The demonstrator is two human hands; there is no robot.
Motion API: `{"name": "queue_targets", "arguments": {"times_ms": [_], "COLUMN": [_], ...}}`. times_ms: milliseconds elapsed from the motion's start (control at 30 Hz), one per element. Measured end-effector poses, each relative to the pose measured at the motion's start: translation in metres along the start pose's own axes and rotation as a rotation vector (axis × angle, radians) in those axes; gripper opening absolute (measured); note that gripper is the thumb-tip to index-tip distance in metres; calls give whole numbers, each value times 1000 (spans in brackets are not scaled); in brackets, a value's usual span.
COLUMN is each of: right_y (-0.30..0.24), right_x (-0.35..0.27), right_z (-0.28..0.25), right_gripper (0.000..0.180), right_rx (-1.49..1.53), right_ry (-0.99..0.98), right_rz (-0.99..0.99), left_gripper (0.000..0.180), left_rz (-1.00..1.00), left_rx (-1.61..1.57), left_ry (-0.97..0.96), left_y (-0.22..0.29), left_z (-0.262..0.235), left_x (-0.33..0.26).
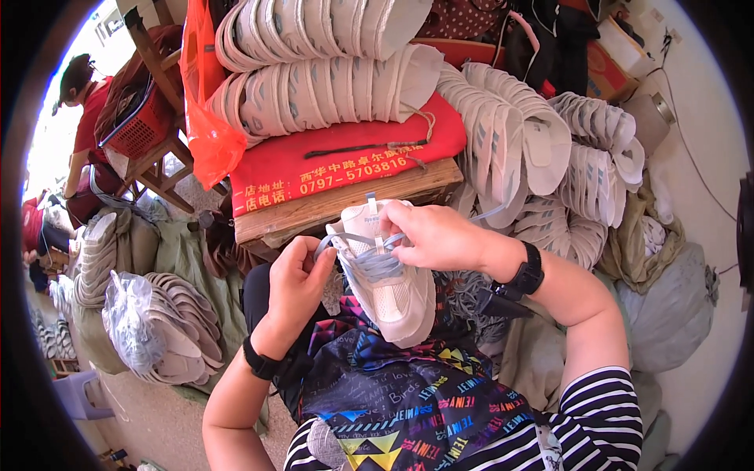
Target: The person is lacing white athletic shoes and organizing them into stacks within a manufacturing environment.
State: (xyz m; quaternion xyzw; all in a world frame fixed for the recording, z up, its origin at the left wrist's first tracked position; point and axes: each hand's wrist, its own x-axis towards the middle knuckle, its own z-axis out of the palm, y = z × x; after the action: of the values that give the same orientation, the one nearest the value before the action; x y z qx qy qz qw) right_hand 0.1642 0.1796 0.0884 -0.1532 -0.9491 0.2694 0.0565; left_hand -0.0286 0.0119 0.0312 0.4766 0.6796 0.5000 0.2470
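Head view, then: looking down at a white shoe (pixel 404 320) above a dark patterned apron (pixel 369 396), toe pointed back at the lap, tongue end up by the wooden table (pixel 345 206). Pinching the blue-grey lace (pixel 377 268) at the shoe's left edge with the left hand (pixel 298 279), thumb and fingers together on it. Nipping more lace over the tongue with the right hand (pixel 432 235), thumb against fingertips, with a loose lace end sticking out beyond the knuckles. Can't tell whether also bracing the shoe with those left fingers. Up on the table, a red cloth (pixel 267 165) under long rows of pale shoe uppers (pixel 338 90), with an orange-red plastic bag (pixel 216 149) hanging just beside. Way off left, a co-worker in red (pixel 93 118).
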Motion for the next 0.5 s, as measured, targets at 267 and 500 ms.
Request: {"name": "queue_targets", "arguments": {"times_ms": [267,500], "right_y": [-3,-9], "right_x": [0,2], "right_z": [8,4], "right_gripper": [27,26], "right_rx": [370,286], "right_ry": [-37,12], "right_rz": [233,301], "left_gripper": [14,11], "left_rz": [230,302], "left_rx": [234,269], "left_ry": [84,-95], "left_y": [12,11], "left_z": [2,-9], "left_x": [5,5]}}
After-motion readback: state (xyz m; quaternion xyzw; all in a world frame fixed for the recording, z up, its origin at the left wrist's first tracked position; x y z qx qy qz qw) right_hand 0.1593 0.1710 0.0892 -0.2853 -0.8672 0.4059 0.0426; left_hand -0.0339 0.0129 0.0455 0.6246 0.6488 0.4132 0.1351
